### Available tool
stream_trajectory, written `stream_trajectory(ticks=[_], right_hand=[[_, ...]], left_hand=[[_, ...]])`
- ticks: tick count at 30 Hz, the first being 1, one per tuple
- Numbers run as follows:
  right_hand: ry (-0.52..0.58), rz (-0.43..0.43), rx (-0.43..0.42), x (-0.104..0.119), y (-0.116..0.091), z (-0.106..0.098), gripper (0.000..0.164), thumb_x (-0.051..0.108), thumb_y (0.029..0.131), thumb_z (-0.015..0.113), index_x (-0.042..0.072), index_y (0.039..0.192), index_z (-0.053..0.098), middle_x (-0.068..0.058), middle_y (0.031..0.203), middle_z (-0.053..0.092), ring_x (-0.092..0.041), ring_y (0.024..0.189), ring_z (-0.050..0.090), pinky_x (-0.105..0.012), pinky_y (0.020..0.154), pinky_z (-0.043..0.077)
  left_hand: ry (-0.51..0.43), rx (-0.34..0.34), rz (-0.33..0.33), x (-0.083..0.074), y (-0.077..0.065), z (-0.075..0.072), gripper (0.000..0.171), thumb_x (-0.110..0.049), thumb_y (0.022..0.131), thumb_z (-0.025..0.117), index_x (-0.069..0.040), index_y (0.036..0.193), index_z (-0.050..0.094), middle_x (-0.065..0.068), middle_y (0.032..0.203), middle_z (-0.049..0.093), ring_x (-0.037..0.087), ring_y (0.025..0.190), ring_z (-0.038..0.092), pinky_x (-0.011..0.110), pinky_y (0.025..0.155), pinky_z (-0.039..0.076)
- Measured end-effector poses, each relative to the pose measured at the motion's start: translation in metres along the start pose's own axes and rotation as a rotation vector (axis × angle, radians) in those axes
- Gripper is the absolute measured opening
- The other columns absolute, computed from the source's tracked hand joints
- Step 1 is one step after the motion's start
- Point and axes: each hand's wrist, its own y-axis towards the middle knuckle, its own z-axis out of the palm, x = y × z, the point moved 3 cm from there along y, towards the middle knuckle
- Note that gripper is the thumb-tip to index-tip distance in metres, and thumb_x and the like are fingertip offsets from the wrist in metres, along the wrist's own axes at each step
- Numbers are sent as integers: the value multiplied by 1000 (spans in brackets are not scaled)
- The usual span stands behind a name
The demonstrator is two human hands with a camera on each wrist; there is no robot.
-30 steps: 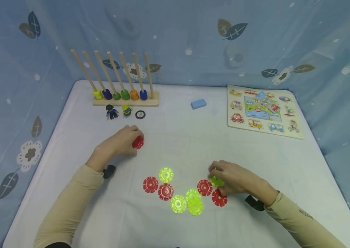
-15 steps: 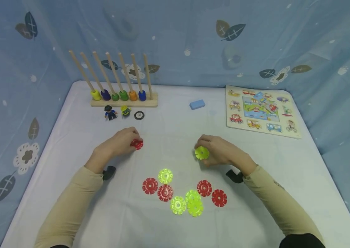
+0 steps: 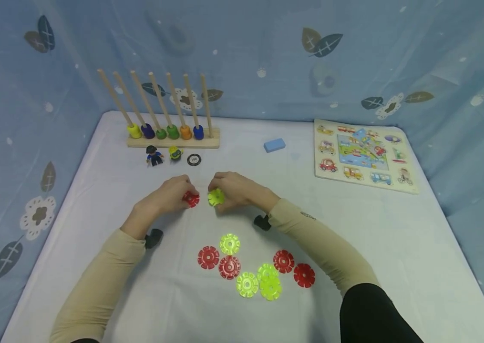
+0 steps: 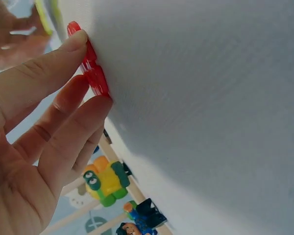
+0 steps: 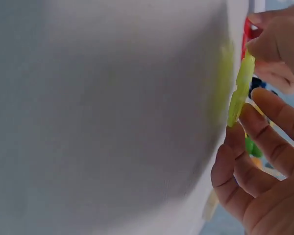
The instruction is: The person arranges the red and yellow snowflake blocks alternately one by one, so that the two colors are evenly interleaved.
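My left hand pinches a red flower-shaped disc by its edges, thumb on one side and fingers on the other, as the left wrist view shows. Facing it, a short gap to the right, my right hand pinches a yellow-green disc between thumb and fingertips. In the right wrist view that yellow-green disc is seen edge-on, just off the white cloth, with the red disc beyond it. Nearer me lie loose discs: a yellow-green one, a red one and several others.
A wooden peg stand with coloured beads is at the back left. Before it lie two toy figures and a black-and-white chip. A blue block lies at the back middle, a vehicle puzzle board at the back right.
My right hand has lifted a yellow-green disc from beside the red ones and carried it left and away from me, close to my left hand. The left hand stays nearly still with its red disc.
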Motion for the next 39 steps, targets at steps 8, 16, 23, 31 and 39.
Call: stream_trajectory(ticks=[8,16,23,31,39], right_hand=[[7,-24,-44,3,9,8,50,35,82,71,10,125,62,-3,116,64,-12,97,59,-26,88,51],[-1,-16,-35,7,9,9,47,33,84,71,12,126,62,-1,121,64,-13,109,60,-28,97,49],[-24,-19,-17,8,8,8,46,35,86,69,16,127,62,-1,125,62,-14,114,59,-29,100,48],[17,14,-71,-7,-25,-20,41,37,91,63,17,127,62,0,127,62,-16,109,62,-35,93,52],[-5,5,-41,-21,-86,-17,36,33,90,66,16,121,66,0,120,66,-17,110,64,-37,95,53]], left_hand=[[25,-15,34,-4,2,0,33,-2,76,76,-1,108,71,10,95,60,21,86,57,36,78,50],[25,-5,18,-5,2,0,35,-2,76,76,0,110,69,10,96,61,22,86,58,37,79,51],[46,-24,12,-7,1,1,35,-2,75,77,0,109,70,10,96,61,22,86,59,38,80,52],[30,-17,-6,-12,0,1,35,-1,77,75,0,112,69,11,99,62,24,90,60,39,83,52],[56,-48,-36,-9,-5,-2,35,-2,76,77,-2,110,70,10,99,63,25,93,61,40,85,52]])
